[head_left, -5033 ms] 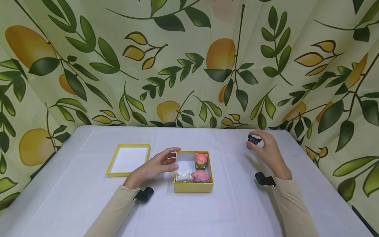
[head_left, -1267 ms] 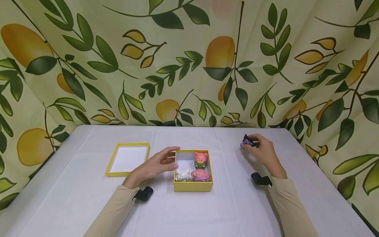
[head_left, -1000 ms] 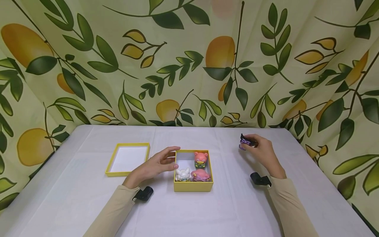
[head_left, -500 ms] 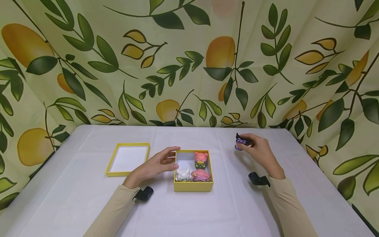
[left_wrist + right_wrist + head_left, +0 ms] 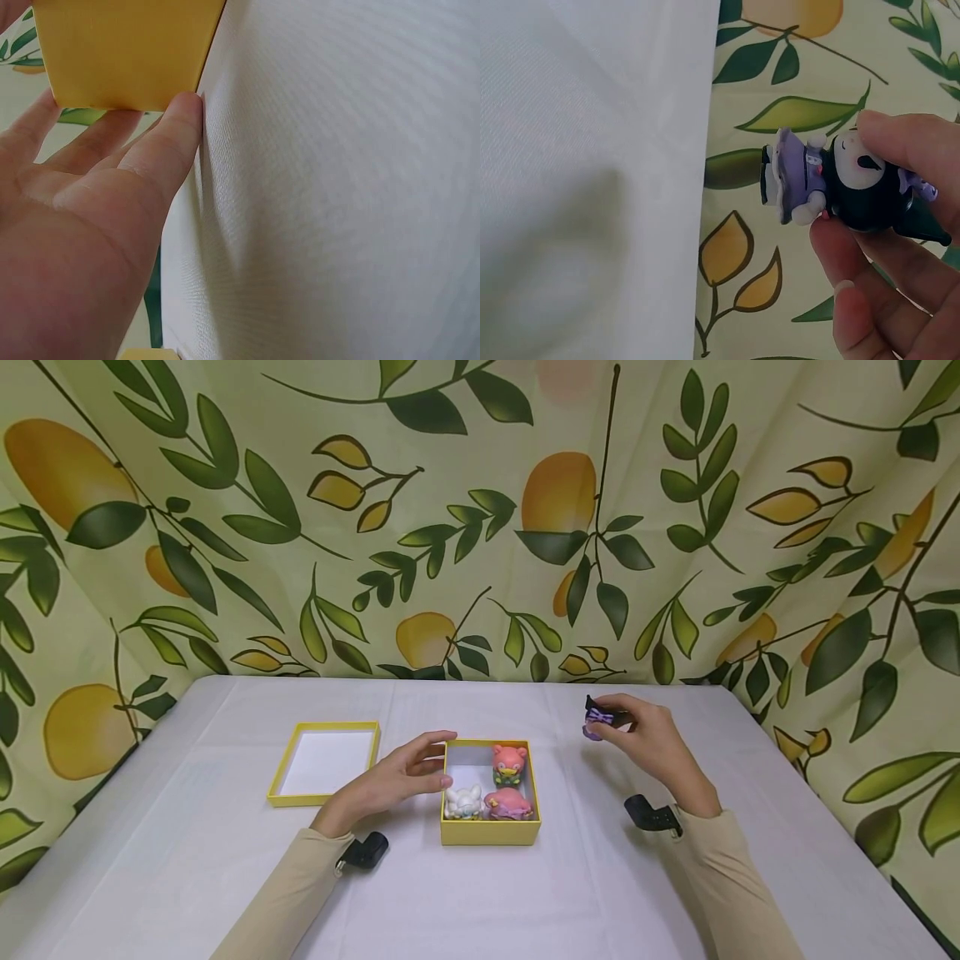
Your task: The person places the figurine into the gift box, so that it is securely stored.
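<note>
On the white-clothed tabletop, a shallow yellow cardboard lid lies empty at left. The left hand, fingers straight, rests against the yellow cardboard box, which holds a white figurine and two pink figurines. Right of it, above the tabletop, the right hand pinches a small black-and-purple figurine. No writing shows.

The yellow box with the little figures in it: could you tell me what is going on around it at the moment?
A person sits at a table covered in white cloth. Their left hand rests open against the left side of the yellow box, which holds three small figures and has one free corner. Their right hand pinches a black and purple figure in the air, to the right of the box. The box lid lies open side up to the left.
</note>
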{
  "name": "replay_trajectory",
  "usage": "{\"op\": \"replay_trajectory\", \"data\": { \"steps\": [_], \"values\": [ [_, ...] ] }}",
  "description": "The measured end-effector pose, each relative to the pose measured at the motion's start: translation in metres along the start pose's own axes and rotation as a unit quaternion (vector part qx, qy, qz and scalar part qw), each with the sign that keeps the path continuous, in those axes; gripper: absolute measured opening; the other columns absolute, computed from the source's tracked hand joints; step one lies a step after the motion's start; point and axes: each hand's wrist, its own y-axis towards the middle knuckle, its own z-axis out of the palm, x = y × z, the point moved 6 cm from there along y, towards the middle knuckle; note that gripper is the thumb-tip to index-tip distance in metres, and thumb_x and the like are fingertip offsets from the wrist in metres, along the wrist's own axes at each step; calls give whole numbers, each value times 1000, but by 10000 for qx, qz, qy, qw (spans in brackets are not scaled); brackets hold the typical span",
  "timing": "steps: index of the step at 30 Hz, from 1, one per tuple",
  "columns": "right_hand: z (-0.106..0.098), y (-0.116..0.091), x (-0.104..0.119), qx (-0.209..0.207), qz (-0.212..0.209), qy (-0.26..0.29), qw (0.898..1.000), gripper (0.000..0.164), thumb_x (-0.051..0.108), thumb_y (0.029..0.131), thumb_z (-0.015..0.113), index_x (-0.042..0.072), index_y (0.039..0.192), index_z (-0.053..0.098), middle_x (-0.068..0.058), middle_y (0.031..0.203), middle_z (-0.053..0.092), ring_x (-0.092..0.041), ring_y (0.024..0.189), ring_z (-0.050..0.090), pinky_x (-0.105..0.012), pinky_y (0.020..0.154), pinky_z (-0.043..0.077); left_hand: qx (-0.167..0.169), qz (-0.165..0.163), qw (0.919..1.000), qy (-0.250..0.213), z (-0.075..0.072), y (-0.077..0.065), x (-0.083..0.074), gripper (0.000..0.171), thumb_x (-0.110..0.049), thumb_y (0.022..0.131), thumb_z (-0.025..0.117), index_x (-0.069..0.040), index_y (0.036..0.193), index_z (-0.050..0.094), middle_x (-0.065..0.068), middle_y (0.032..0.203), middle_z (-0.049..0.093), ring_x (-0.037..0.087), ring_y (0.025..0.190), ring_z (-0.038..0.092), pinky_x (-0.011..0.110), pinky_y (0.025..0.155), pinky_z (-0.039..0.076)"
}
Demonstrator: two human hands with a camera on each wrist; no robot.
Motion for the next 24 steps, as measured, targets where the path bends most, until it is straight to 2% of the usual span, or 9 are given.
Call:
{"op": "replay_trajectory", "data": {
  "steps": [13,24],
  "values": [
    [-2,1,16,50,49,177,9998,41,20,86,79,6,122,67,-16,108,73,-21,81,65,-21,65,51,47,54,9999,-103,0,1,0,72,-24,96,67,-13,155,28,18,157,36,42,147,33,59,119,27],
    [0,-2,33,59,-253,207,9994,37,17,84,80,7,118,69,-9,100,74,-16,79,61,-22,64,50,48,65,9999,-70,0,0,0,72,-26,96,67,-13,155,28,18,158,35,42,147,32,60,119,27]
  ]
}}
